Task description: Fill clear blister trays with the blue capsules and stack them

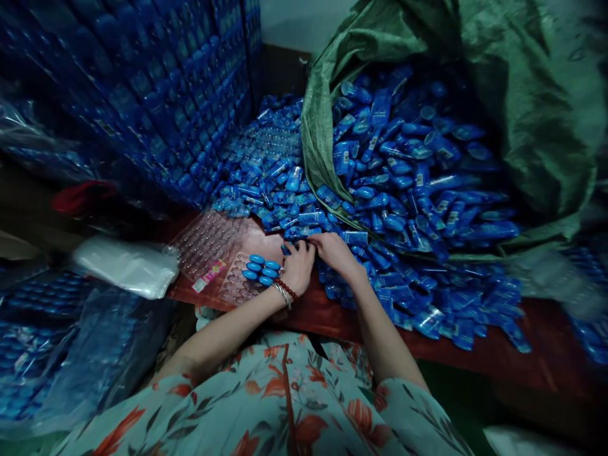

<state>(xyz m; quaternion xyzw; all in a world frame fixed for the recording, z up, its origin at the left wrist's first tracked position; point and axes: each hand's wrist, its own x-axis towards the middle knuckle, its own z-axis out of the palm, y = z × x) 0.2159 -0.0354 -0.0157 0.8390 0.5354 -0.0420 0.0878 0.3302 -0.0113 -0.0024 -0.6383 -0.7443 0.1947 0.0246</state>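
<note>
Both my hands meet at the near edge of a heap of small blue bottles [294,180] with labels. My left hand [298,269], with a red bead bracelet and a silver bangle at the wrist, has its fingers bent over a blue bottle [285,249]. The thumb and fingers of my right hand [336,253] are pinched together beside the left fingertips; what lies between them is hidden. Just left of my left wrist is a clear plastic tray [232,283] with cavities. Several blue oval pieces [261,269] stand in it in two rows.
A green woven sack [318,120] full of blue bottles lies open on the right. Tall stacks of packed blue goods [156,82] rise at the left. Another clear tray [209,237] and clear plastic bags [128,266] lie on the red table [313,310].
</note>
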